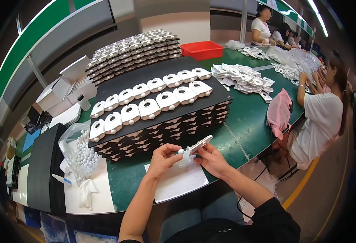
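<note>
Between the thumb and fingers of my left hand [163, 160] is a small white ball [181, 151]. My right hand [215, 161] grips a flat white plastic part [201, 143], tilted, its near end close to the ball. Whether ball and part touch is hard to tell. Below both hands a white sheet [180, 180] lies at the table's front edge. Just beyond, similar white parts with round holes, such as this one [149, 108], stand in two rows on a black board [133, 131], which tops a stack of boards layered with parts.
At left, a clear bag of white balls [87, 152] lies beside a glue pen [61, 179] and a white cloth [87, 194]. Behind stand another loaded stack [133, 50] and a red bin [202, 50]. Loose white parts [242, 78] are heaped at right, near a seated co-worker [321, 121].
</note>
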The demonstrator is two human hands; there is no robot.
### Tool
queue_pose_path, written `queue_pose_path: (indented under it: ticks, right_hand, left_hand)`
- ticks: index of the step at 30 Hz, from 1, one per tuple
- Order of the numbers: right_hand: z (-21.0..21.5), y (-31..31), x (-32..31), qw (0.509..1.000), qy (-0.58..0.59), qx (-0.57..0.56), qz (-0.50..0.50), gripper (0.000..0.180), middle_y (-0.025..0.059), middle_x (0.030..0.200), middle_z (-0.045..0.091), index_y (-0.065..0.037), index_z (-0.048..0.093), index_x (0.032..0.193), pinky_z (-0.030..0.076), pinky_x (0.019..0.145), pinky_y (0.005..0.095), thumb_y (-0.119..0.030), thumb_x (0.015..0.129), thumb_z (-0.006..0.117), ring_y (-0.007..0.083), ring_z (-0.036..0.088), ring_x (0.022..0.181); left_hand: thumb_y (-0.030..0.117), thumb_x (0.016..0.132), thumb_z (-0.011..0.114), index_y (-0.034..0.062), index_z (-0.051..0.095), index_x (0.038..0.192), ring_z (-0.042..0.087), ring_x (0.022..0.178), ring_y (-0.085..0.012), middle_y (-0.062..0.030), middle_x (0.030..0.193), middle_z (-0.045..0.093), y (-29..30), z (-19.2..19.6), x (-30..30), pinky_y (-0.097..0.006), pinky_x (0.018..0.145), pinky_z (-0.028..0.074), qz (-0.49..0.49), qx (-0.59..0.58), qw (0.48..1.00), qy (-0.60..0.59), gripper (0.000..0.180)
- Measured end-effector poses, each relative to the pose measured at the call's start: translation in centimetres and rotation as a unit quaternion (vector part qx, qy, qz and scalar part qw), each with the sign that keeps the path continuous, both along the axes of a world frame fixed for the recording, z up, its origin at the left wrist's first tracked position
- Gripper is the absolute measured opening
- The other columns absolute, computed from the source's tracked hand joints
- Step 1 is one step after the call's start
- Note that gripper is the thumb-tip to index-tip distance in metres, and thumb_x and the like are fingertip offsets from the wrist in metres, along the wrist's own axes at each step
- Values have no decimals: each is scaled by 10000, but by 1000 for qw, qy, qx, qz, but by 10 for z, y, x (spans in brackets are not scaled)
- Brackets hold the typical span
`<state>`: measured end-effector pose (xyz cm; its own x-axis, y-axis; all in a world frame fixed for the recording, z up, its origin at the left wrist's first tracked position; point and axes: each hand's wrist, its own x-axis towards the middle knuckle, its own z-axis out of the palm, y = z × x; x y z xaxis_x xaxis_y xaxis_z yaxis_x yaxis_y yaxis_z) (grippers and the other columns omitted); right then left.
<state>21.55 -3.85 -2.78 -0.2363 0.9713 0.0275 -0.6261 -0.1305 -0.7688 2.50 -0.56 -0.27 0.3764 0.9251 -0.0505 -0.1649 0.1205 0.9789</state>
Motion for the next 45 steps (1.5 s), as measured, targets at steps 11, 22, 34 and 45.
queue_pose_path:
  ticks: [11, 22, 34, 45]
  right_hand:
    - [-6, 1, 0, 999, -32, 17, -21, 177, 9, 1005, 543, -106, 496, 1088, 433, 726, 239, -124, 915, 460, 97, 512, 903]
    - [3, -1, -4, 990, -96, 107, -2, 226, -33, 800, 511, -50, 484, 1100, 362, 577, 186, -157, 902, 502, 39, 440, 655]
    - [4, -5, -1, 980, -121, 156, -19, 184, -42, 761, 493, -46, 495, 1025, 342, 552, 188, -166, 889, 525, 33, 407, 630]
    - [40, 10, 16, 936, -237, 256, -55, 145, 9, 839, 554, -9, 515, 984, 420, 713, 226, -99, 871, 530, 61, 496, 793]
  left_hand:
    - [16, 650, 738, 23, 634, 909, 499, 626, -30, 5, 775, 609, -2, 5, 5, -161, 549, 376, -20, 41, 997, 69, 279]
    - [38, 566, 802, 30, 601, 698, 460, 541, -22, 34, 617, 540, -9, -14, 7, -165, 489, 355, 9, 200, 978, 63, 240]
    - [4, 616, 765, 23, 613, 713, 503, 557, -26, 14, 628, 584, -11, -13, 7, -170, 501, 384, -34, 175, 983, 45, 182]
    - [-6, 572, 782, 21, 621, 868, 397, 500, -5, 57, 592, 496, -9, -7, 12, -149, 463, 304, 26, 228, 973, 29, 338]
